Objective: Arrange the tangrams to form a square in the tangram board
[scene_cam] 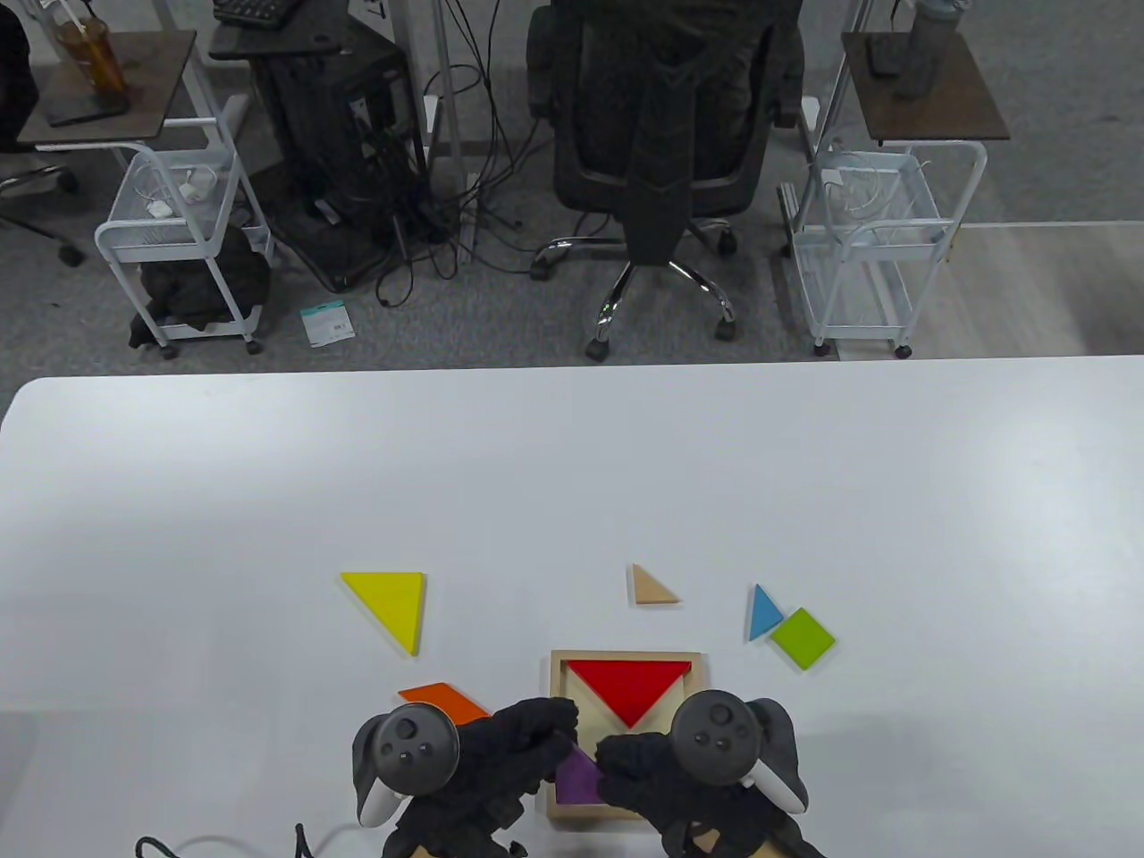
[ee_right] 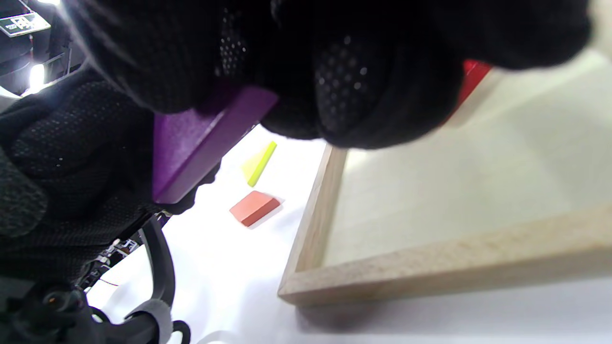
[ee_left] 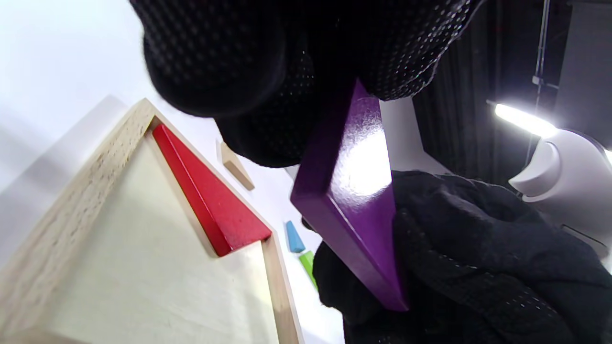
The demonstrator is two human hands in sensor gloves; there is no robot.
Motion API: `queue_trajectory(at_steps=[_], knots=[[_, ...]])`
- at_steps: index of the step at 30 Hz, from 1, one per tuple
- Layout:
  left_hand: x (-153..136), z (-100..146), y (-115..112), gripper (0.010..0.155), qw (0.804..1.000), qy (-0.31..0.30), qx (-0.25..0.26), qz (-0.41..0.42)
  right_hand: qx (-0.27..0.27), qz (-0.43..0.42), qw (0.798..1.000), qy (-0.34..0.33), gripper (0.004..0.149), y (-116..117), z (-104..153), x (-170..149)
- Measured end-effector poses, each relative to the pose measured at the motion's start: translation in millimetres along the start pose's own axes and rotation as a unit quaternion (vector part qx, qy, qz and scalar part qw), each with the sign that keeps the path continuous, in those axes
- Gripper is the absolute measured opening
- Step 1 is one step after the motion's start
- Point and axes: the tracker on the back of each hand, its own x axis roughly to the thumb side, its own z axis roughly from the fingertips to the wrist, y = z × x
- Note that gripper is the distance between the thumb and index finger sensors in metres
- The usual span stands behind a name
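Observation:
The wooden tangram board (scene_cam: 554, 666) lies at the table's near edge with a red triangle (scene_cam: 630, 688) seated in its far half. A purple piece (scene_cam: 576, 776) hangs tilted over the board's near left part, above the bare floor. Both hands hold it: my left hand (scene_cam: 545, 728) pinches its left side and my right hand (scene_cam: 621, 760) its right side. In the left wrist view the purple piece (ee_left: 356, 191) stands on edge between gloved fingers, clear of the board (ee_left: 71, 215). The right wrist view shows the purple piece (ee_right: 191, 143) under curled fingers.
Loose pieces lie around the board: a yellow triangle (scene_cam: 393, 601) far left, an orange parallelogram (scene_cam: 442, 702) beside my left hand, a tan triangle (scene_cam: 652, 587) beyond the board, a blue triangle (scene_cam: 763, 613) and a green square (scene_cam: 803, 638) to the right.

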Motion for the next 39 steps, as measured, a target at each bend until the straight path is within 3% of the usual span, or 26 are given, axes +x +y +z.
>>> queue_trajectory(at_steps=[4, 8, 10, 12, 16, 22, 39], knots=[[1.0, 0.2, -0.7, 0.045, 1.000, -0.005, -0.001, -0.005, 0.021, -0.023, 0.999, -0.008, 0.048, 2.7, -3.2, -1.2], [7.2, 4.0, 8.3, 0.067, 0.995, -0.008, 0.010, -0.097, 0.008, 0.009, 0.999, 0.035, 0.047, 0.8, -6.9, -2.8], [8.5, 6.2, 14.0, 0.074, 0.984, 0.004, 0.014, -0.180, 0.012, 0.048, 0.997, 0.062, 0.047, 3.8, -10.9, -3.5], [8.1, 8.0, 18.9, 0.078, 0.960, 0.031, 0.022, -0.278, 0.020, 0.085, 0.992, 0.090, 0.047, 9.5, -16.5, -1.8], [3.7, 8.4, 24.3, 0.078, 0.922, 0.070, 0.023, -0.380, 0.043, 0.128, 0.984, 0.117, 0.047, 20.8, -25.4, 1.7], [-4.8, 8.6, 31.0, 0.078, 0.917, 0.098, 0.035, -0.386, 0.052, 0.155, 0.974, 0.155, 0.047, 30.1, -33.4, 3.0], [-8.6, 7.6, 31.5, 0.077, 0.915, 0.117, 0.025, -0.384, 0.055, 0.276, 0.949, 0.145, 0.045, 46.1, -39.0, 17.4]])
